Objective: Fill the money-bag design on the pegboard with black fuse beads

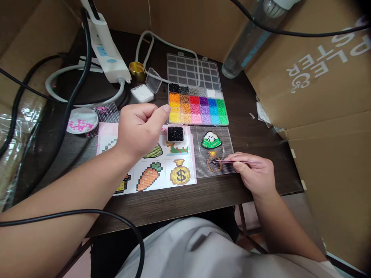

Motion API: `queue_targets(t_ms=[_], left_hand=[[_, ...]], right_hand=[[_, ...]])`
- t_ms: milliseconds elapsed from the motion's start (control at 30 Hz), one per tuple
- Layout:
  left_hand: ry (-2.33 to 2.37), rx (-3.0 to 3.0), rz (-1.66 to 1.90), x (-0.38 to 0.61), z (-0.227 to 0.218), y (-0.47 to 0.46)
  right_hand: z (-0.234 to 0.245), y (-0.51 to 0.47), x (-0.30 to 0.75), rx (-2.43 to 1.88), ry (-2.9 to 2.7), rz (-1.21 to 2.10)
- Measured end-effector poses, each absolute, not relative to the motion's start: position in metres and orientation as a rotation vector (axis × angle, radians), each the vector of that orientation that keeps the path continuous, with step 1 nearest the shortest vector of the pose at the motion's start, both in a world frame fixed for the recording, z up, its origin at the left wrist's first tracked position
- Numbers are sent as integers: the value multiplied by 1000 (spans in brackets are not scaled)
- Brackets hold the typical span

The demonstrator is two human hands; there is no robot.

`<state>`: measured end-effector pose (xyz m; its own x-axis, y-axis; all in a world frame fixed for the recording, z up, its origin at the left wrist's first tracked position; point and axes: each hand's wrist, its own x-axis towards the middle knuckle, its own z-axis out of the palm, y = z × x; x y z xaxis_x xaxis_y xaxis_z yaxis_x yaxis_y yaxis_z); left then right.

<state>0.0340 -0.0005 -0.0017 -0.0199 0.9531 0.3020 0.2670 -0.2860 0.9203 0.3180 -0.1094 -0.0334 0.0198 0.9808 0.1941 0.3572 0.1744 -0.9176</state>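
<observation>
My right hand (256, 170) grips pink tweezers (249, 161), their tip at a few black beads inside a brown bead ring on the clear pegboard (227, 143). A yellow bead piece (212, 153) tops that ring. Above it on the board is a finished-looking green and white bead figure (211, 140). My left hand (140, 129) is closed in a fist over the pattern sheet (150, 185); whatever is in its fingers is hidden. Its thumb is close to the raised clear lid of a small box of black beads (175, 134). A money bag picture (180, 172) is printed on the sheet.
A sorted bead case (199, 106) lies open behind the sheet. Nearby are a white-bead box (142, 93), a gold cup (137, 71) and a dish of pink beads (82, 120). A power strip (111, 58) and black cables are at left; cardboard walls (327, 135) surround the table.
</observation>
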Motion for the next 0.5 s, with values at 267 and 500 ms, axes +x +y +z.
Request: queue_targets(t_ms=[267,500], left_hand=[[1285,1639,1332,33,-3,0],[1296,1635,1334,33,-4,0]], right_hand=[[-35,-108,319,-1334,-1471,866],[-30,-108,317,-1291,-1536,874]])
